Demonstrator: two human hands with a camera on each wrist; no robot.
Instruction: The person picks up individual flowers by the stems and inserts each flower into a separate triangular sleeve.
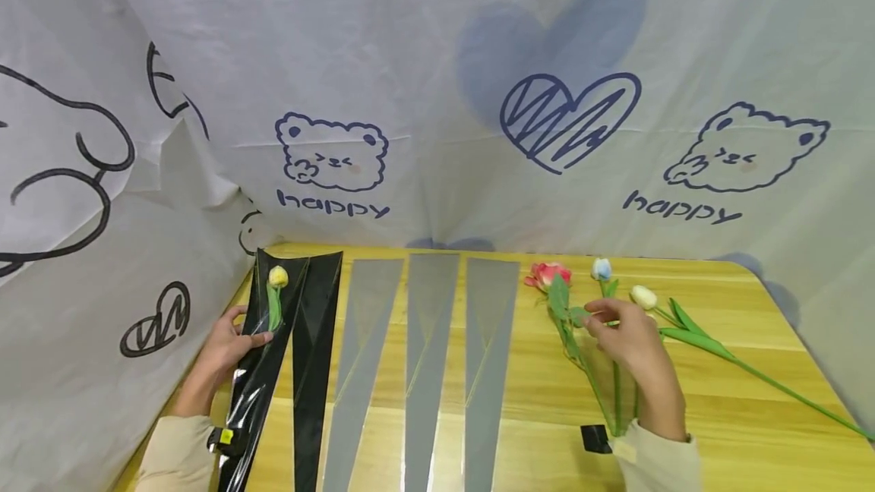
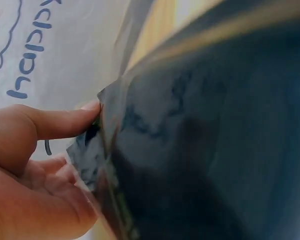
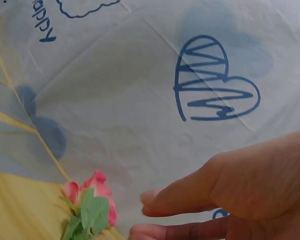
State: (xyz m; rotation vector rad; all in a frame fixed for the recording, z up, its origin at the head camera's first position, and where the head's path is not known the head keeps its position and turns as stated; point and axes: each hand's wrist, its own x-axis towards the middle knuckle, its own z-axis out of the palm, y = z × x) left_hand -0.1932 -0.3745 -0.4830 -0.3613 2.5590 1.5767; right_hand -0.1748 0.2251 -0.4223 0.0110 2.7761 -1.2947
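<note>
My left hand (image 1: 227, 346) grips a glossy black flower sleeve (image 1: 258, 370) at the far left, thumb on the front and fingers behind its edge. A yellow tulip (image 1: 278, 276) with green leaves shows at the upper end of that sleeve; its lower stem is hidden. In the left wrist view the dark sleeve film (image 2: 205, 135) fills most of the picture beside the thumb. My right hand (image 1: 634, 340) hovers over the flower stems with thumb and fingers apart, nearest a leaf of the pink rose (image 1: 549, 275). The right wrist view shows the rose (image 3: 97, 200) apart from the fingertips.
A second black sleeve (image 1: 316, 325) and three grey translucent sleeves (image 1: 429, 340) lie in a row on the wooden table (image 1: 540, 401). A light blue tulip (image 1: 601, 269) and a white tulip (image 1: 643, 297) lie on the right. Printed white cloth (image 1: 437, 97) hangs behind and at the left.
</note>
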